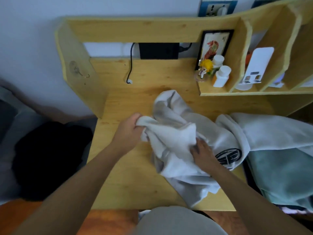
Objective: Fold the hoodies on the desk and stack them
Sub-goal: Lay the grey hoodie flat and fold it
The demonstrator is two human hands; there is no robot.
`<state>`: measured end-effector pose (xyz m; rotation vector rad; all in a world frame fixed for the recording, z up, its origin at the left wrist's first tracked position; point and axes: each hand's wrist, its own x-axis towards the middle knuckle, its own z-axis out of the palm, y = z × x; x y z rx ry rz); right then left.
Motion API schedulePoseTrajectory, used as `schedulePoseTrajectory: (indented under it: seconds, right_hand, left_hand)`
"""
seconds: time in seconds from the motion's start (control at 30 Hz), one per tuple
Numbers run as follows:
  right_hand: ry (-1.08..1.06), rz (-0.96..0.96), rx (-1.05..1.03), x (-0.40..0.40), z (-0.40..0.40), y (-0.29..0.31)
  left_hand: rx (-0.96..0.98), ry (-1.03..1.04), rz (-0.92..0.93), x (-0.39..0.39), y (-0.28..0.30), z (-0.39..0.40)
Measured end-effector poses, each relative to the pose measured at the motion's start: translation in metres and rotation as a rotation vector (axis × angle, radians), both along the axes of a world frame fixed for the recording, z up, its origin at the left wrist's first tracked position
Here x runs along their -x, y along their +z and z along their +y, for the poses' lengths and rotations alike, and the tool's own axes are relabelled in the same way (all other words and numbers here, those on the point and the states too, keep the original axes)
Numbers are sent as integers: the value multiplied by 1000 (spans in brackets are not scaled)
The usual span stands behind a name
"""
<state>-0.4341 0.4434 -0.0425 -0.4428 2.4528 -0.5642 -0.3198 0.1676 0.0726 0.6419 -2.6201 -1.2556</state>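
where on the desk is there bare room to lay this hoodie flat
Bare wood lies on the light wooden desk near the left hand, from the front edge back to the black cable. The right half is crowded: the crumpled white hoodie under the right hand, a second white garment, and the shelf of white bottles.

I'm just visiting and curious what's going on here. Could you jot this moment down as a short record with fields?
Surface: wooden desk
Garment: white hoodie, crumpled, not yet folded
Logo: dark round print facing up
Left hand: gripping a bunched edge of the hoodie
Right hand: resting on the fabric beside the logo
Nearby: teal cloth at the right
Stack: none visible yet
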Motion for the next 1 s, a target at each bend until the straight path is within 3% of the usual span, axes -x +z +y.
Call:
schedulePoseTrajectory:
  seconds: [0.07, 0.2, 0.27, 0.37, 0.57, 0.63, 0.7, 0.77, 0.83, 0.87, 0.93, 1.0]
  right_hand:
    - [-31, 71, 42, 3, -17, 5]
    - [116, 105, -38, 10, -43, 18]
    - [310, -5, -224, 9, -46, 12]
    - [497, -107, -425, 1, -41, 0]
    - [457, -156, -627, 9, -35, 8]
    - [459, -175, -686, 16, -48, 14]
    - [464, -112, -646, 26, -71, 19]
    - [415, 117, -509, 40, -94, 22]
    - [370, 394, -316, 58, -116, 21]
    - [341, 438, -210, 66, -127, 18]
    - [279, 294, -131, 80, -146, 10]
    - [268, 45, -240, 88, -158, -9]
  left_hand:
    - [80, 95, -78, -5, 39, -33]
    - [410, 7, -744, -34, 37, -116]
    - [505, 45, -919, -58, 15, -134]
    - [458, 157, -957, -86, -27, -129]
    - [149, 89, -965, -129, -117, -112]
    - [193, 148, -902, -146, -123, -103]
    - [292, 288, -813, -164, -124, -95]
    - [269, 467, -691, -183, -131, -97]
    - [271, 471, -672, -201, -141, -103]
    - [245, 422, -683, -209, -145, -103]
    - [289, 289, -786, -220, -145, -95]
    - [433, 153, -915, -221, -141, -87]
